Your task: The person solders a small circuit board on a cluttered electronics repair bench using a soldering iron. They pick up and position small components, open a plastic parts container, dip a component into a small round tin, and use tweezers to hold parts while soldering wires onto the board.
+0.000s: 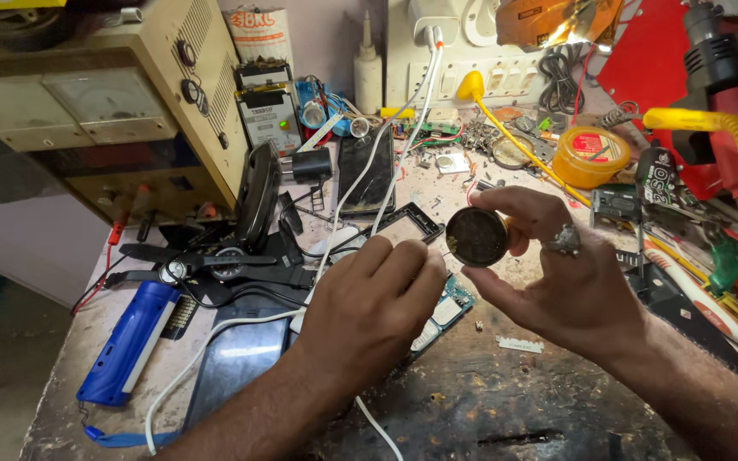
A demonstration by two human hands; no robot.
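My right hand (561, 282), with a ring on one finger, holds up a small round dark tin (477, 236) between thumb and fingers, its grimy face turned toward me. My left hand (371, 307) rests palm down on the bench with fingers curled over a green circuit board (448, 309); its fingertips lie just left of the tin. Whether the left fingers pinch anything is hidden. A white cable (403, 145) runs under the left hand.
A blue torch (127, 343) and a dark phone (237, 363) lie at left. A beige metered power supply (104, 102) stands at back left. A yellow tub (592, 156), a red heat gun (723, 94) with a yellow hose, and hand tools crowd the right. A black phone frame (420, 219) lies behind.
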